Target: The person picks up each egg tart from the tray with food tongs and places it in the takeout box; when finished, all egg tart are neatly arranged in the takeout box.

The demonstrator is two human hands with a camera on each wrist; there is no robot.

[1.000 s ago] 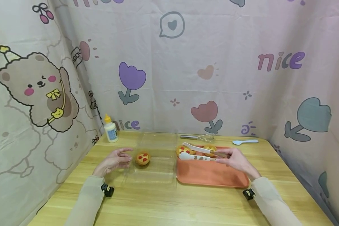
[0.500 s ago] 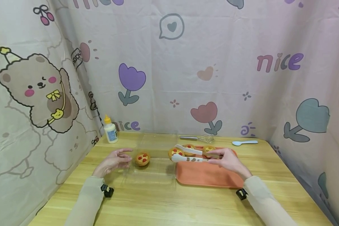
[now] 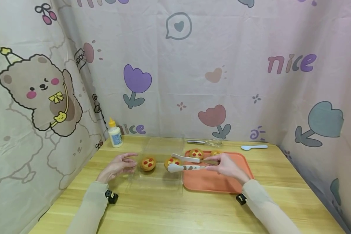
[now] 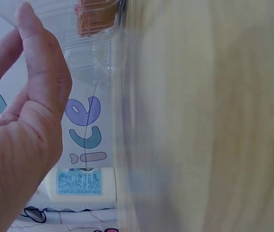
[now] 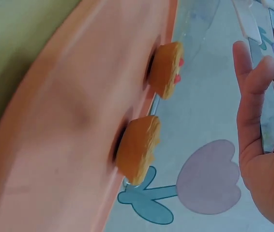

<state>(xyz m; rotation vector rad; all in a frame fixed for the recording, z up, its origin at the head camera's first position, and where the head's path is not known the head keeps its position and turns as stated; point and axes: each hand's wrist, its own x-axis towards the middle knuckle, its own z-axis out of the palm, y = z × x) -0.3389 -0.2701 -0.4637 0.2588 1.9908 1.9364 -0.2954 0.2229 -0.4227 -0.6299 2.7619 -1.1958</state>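
My right hand (image 3: 226, 167) grips a pair of tongs (image 3: 190, 159) with white, brown-spotted arms. Between the tips sits a toy mini pizza (image 3: 170, 161) with red toppings, over the right part of a clear plastic box (image 3: 161, 183). Another mini pizza (image 3: 148, 164) lies inside the box at its left. My left hand (image 3: 121, 166) is at the box's left edge, its fingertips meeting at the clear plastic in the left wrist view. On the orange tray (image 3: 210, 182) are a red-topped mini pizza (image 5: 166, 70) and a yellow-topped tart (image 5: 139, 150).
A glue bottle (image 3: 115, 135) with a yellow cap stands at the back left. Behind the box and tray lie a whisk (image 3: 204, 142) and a light blue spoon (image 3: 254, 147). The box's raised clear lid (image 3: 163, 144) is at the back. A printed curtain (image 3: 175, 81) surrounds the table.
My right hand has moved left with the tongs, carrying the mini pizza from the tray to over the clear box. The left hand has stayed at the box's edge.
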